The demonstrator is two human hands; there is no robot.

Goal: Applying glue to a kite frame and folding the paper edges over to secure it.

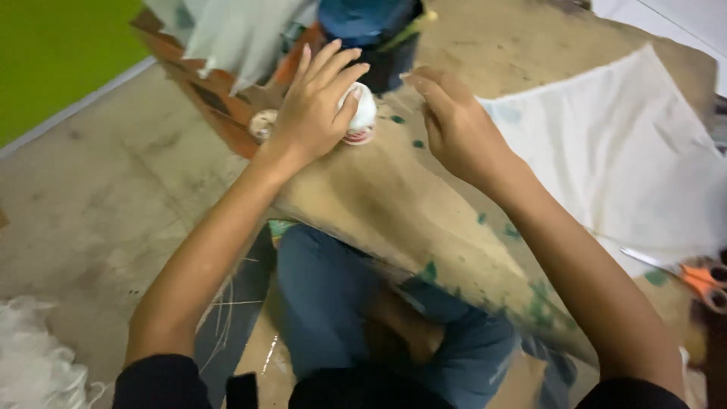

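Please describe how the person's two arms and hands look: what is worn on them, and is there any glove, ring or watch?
Both forearms are bare from the elbow down. Dark, black-looking sleeves cover only the upper arms, ending near the elbows. The left hand and the right hand wear no gloves. No ring, watch or bracelet shows on the fingers or wrists in view.

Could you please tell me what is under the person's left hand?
The left hand covers a small white spool with a reddish base, resting on the wooden board. The palm hides the rest.
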